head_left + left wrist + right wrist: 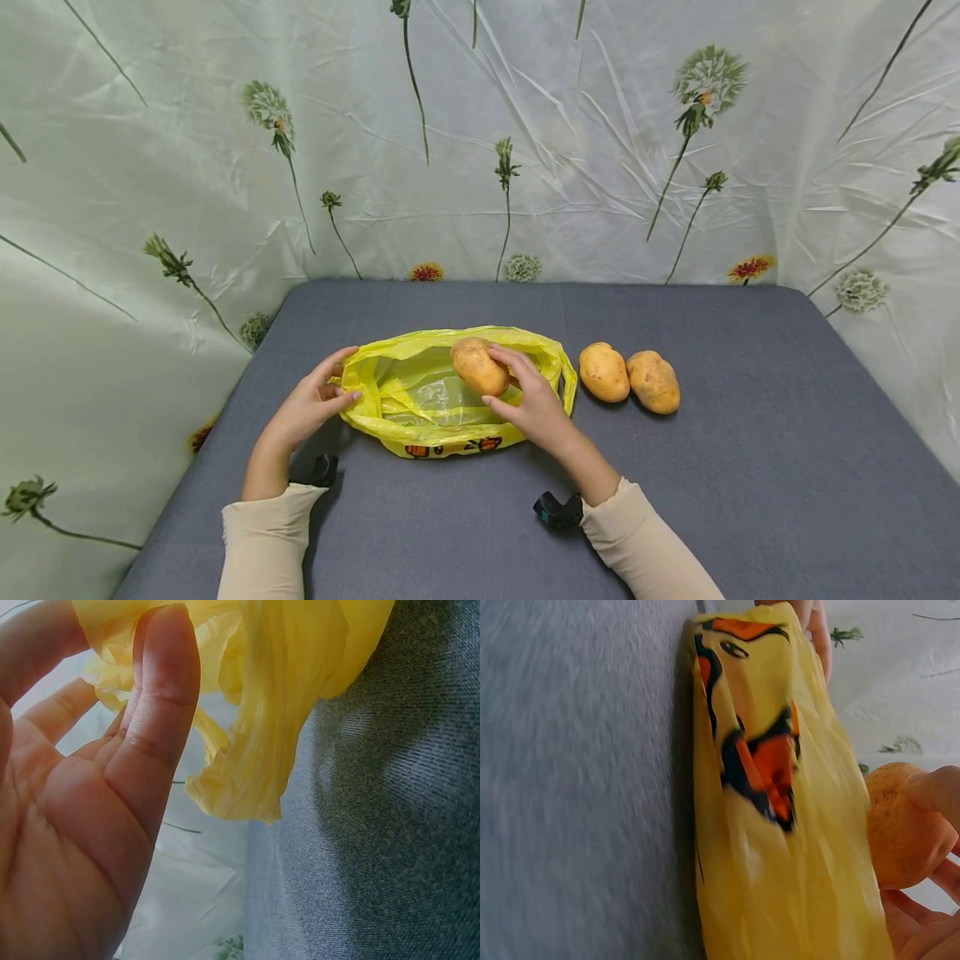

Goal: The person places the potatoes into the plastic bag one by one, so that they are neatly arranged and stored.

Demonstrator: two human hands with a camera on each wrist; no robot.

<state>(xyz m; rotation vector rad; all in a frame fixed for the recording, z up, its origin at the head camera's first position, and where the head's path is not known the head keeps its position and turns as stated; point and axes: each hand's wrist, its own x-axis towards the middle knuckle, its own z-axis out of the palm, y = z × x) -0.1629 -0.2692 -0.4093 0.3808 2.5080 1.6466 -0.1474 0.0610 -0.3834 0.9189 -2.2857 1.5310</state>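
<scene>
A yellow plastic bag (420, 339) lies on the table with its mouth spread wide, and its inside shows pale and see-through. My left hand (311, 404) holds the bag's left rim between thumb and fingers; in the left wrist view a crumpled yellow flap (262, 750) hangs beside the thumb. Over the bag's mouth, my right hand (536, 404) grips a potato (478, 367) from its right side. The right wrist view shows this potato (904, 825) above the bag's rim, with the fingers partly cut off by the frame.
Two more potatoes, one nearer the bag (604, 372) and one farther right (654, 382), lie side by side on the grey table (750, 483). A pale curtain with dandelion prints (450, 192) hangs behind and along the sides.
</scene>
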